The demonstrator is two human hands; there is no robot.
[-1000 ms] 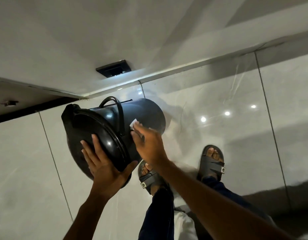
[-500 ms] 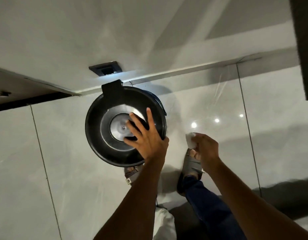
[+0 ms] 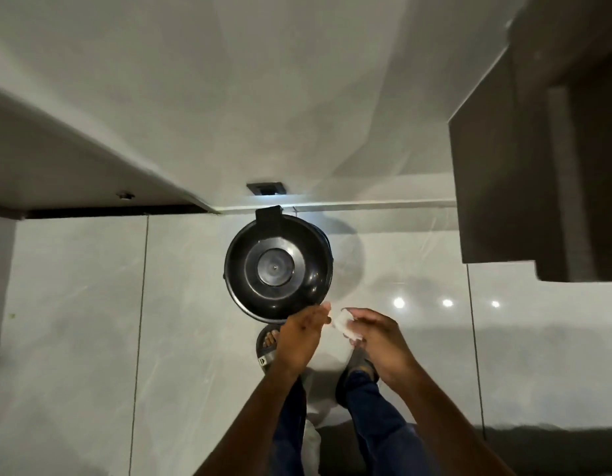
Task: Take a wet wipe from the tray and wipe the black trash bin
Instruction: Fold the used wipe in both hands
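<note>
Wipe pinched in my right hand, bin standing on the floor just ahead.

I see the wipe (image 3: 345, 324) as a small white folded piece in the grip of my right hand (image 3: 380, 341), the fingers pressed together on it; my left hand (image 3: 302, 334) is beside it with fingers spread and loose, its fingertips near the wipe, and I cannot tell if they touch it. The black bin (image 3: 278, 266) stands upright with its lid on, just beyond both hands and apart from them, its back close to the wall (image 3: 297, 97). To the left and right of the bin the floor (image 3: 74, 321) is bare, glossy grey tile with lamp reflections. A dark cabinet (image 3: 538, 166) hangs at the upper right. My sandal (image 3: 267, 345) is just below the bin.
</note>
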